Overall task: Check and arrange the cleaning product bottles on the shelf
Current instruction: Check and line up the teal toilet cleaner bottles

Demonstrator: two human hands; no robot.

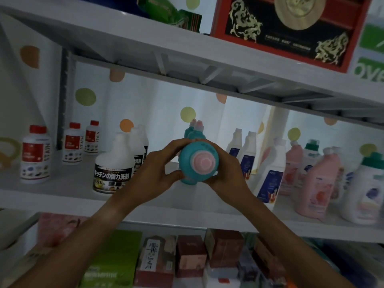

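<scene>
Head view: the left hand (160,171) and the right hand (225,169) both grip a teal bottle (197,163) from opposite sides, fingers curled round its body, in front of the white middle shelf (62,196). The bottle is tipped toward the camera, its pink cap (202,164) facing the viewer, so its long axis runs from the viewer back toward the shelf. Two matching teal bottles (194,129) stand upright behind it. White stain-remover bottles (36,154) stand left, pink detergent bottles (315,183) right. To finish well, likely raise it upright, label forward, and set it squarely in front of its matches.
</scene>
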